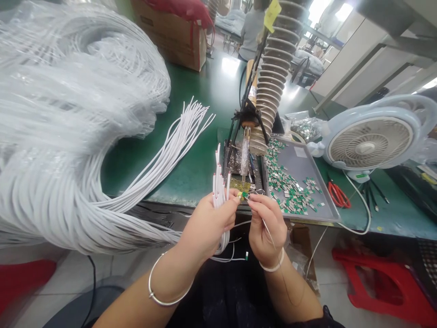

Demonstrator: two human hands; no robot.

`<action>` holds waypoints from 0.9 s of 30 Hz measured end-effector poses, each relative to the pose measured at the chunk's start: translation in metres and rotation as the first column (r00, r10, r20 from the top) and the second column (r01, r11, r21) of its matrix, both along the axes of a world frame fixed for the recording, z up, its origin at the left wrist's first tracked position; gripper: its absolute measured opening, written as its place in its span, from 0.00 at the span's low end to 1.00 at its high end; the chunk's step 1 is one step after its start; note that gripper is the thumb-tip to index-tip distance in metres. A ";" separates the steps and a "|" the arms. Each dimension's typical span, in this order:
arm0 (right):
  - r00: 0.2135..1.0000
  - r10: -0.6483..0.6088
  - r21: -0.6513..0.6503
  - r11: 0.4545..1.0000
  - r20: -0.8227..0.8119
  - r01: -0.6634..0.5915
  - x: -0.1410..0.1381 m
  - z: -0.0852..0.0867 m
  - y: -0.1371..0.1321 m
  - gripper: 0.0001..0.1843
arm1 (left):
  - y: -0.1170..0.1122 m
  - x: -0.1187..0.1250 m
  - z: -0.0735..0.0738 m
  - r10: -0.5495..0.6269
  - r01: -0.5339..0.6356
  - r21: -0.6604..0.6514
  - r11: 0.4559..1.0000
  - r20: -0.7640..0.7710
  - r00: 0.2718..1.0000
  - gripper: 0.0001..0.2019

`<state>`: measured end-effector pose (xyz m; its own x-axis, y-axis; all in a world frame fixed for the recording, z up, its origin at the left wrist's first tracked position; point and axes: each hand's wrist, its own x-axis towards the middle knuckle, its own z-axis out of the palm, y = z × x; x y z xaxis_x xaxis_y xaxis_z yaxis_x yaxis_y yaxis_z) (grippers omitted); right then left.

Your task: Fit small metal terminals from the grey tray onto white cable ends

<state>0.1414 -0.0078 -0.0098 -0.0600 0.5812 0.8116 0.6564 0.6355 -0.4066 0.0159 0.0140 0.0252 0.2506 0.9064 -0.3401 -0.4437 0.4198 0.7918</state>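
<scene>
Left hand (pixel 208 221), lower centre: grip clenched around a bundle of short white insulated cables (pixel 218 187), cut ends pointing up. A small green-and-metal connector (pixel 243 195) sits at its fingertips, frame centre, just below a clamped soldering iron (pixel 245 155). Right hand (pixel 268 228), just beside: grip pinched on a thin silver wire (pixel 262 221), whose upper end meets the connector. Right of centre, a grey metal tray (pixel 307 164) of loose green connectors rests on the green surface (pixel 191 164). A large coil of white cable (pixel 68 114) fills the left.

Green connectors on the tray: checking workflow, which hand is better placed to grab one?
Probably right: the right hand, pinching only a thin wire, is nearer the tray; the left hand grips white cables.
</scene>
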 end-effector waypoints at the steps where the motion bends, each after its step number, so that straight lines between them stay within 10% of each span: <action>1: 1.000 -0.004 0.003 1.000 0.000 0.004 -0.001 0.001 0.000 0.16 | 0.000 0.000 0.000 -0.004 0.004 0.004 1.000 0.004 1.000 0.06; 27: 0.998 -0.050 0.074 0.996 0.026 0.048 -0.009 0.011 0.014 0.16 | 0.009 0.001 0.007 0.013 -0.015 0.021 1.000 0.081 0.997 0.05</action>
